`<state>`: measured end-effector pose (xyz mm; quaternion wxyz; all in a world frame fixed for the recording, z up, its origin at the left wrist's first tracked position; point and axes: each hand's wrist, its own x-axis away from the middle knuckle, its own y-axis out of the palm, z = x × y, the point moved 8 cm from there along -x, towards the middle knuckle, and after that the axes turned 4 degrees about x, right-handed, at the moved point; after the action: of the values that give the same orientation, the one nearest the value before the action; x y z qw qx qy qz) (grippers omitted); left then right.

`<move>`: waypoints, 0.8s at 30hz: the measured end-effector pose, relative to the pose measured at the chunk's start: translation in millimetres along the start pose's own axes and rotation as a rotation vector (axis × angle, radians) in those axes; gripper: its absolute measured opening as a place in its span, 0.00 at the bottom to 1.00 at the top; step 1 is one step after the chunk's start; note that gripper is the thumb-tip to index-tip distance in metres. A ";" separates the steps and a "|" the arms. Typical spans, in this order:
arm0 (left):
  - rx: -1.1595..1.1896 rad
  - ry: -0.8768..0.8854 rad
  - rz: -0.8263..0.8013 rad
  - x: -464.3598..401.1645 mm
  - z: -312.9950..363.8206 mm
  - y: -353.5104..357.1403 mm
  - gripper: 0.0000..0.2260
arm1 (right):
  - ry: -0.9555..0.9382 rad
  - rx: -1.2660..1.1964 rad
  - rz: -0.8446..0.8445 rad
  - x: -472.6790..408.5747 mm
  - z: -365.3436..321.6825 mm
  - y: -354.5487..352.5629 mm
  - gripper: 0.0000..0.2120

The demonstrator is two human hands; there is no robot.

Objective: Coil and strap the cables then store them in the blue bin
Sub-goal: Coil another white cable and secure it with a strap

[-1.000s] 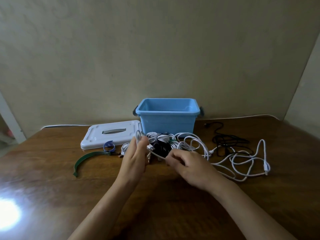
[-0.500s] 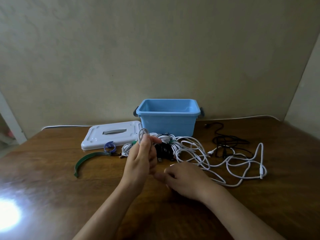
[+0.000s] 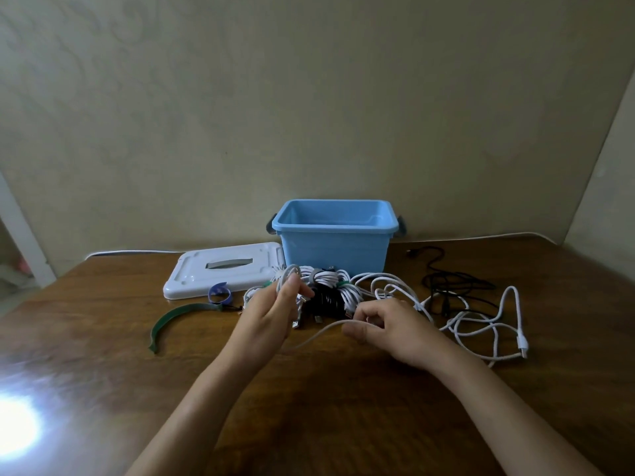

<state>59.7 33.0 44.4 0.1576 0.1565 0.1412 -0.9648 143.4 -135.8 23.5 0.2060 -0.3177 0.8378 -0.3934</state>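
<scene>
My left hand [image 3: 271,312] holds up a small loop of a white cable [image 3: 488,333], pinched between thumb and fingers. My right hand [image 3: 395,326] pinches the same cable lower down; a slack stretch of it runs between both hands. The rest of that cable lies loose on the table to the right. Behind my hands lie strapped coils [image 3: 328,286], white and black. The open blue bin [image 3: 335,235] stands at the back, and I see nothing inside it.
A white lid [image 3: 223,269] lies left of the bin. A blue strap [image 3: 220,293] and a green strap [image 3: 175,316] lie in front of it. A loose black cable [image 3: 453,283] sits at the back right. A bright glare marks the wooden table [image 3: 103,389].
My right hand has drawn the white cable toward me and up to the left hand's loop. The loose cable on the right has shifted slightly.
</scene>
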 end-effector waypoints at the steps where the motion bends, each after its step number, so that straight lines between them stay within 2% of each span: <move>1: -0.012 0.003 -0.009 0.4 0.4 1.2 0.22 | 0.000 -0.012 0.001 -0.1 1.7 -1.8 0.13; 5: -0.070 -0.040 -0.051 2.7 -5.1 9.4 0.24 | -0.010 -0.044 0.021 1.3 0.4 -6.0 0.07; 8: -0.153 -0.056 -0.088 3.0 -10.3 17.5 0.23 | -0.023 -0.041 0.151 2.5 -5.1 -11.5 0.08; 12: -0.185 -0.054 -0.132 3.0 -11.2 25.7 0.27 | -0.073 -0.103 0.228 4.8 -13.2 -9.4 0.08; 15: -0.227 -0.034 -0.147 3.3 -14.1 27.2 0.25 | -0.086 -0.080 0.317 6.7 -15.9 -13.0 0.09; 19: -0.313 -0.037 -0.174 2.9 -15.7 31.6 0.27 | -0.053 0.031 0.441 9.2 -11.3 -22.5 0.13; 24: -0.350 0.021 -0.128 0.4 -12.3 24.1 0.21 | 0.001 0.141 0.432 11.0 -5.9 -28.4 0.25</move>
<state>70.9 15.0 27.7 0.1191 0.1276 0.3182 -0.9318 142.5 -154.2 48.4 0.3068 -0.1157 0.8570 -0.3977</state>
